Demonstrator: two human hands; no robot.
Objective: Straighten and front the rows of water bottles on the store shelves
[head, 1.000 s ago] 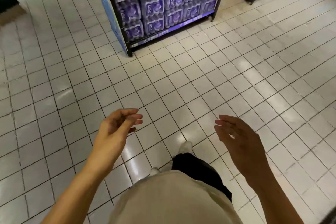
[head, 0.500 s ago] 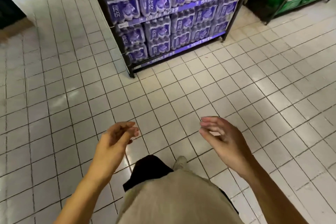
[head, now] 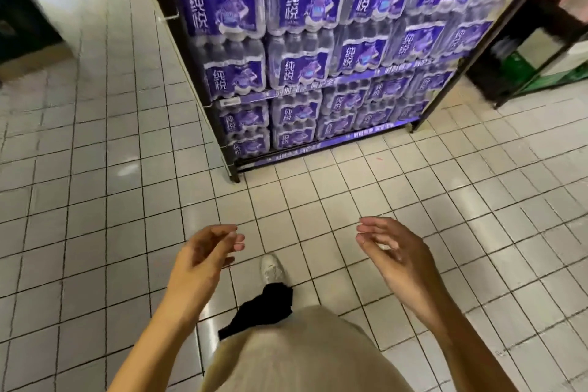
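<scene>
Pale square floor tiles (head: pixel 397 200) with dark grout fill most of the view, glossy in places. Against the far side stands a dark metal shelf rack (head: pixel 234 169), its front left foot planted on the tiles. Shrink-wrapped packs of water bottles (head: pixel 296 70) with purple labels are stacked on the rack's levels, filling them from the left upright to the right one; the lower packs look blurred, so how evenly their fronts line up cannot be told. Both hands hang in the air above the floor, well apart from the rack. The left hand (head: pixel 203 256) is released, fingers loosely curled and holding nothing. The right hand (head: pixel 393 248) is likewise released, fingers relaxed and slightly bent, palm turned inward. Between them a white shoe (head: pixel 272 269) rests on the tiles. Right of the rack stands another shelving unit (head: pixel 541 73) holding green and white goods.
</scene>
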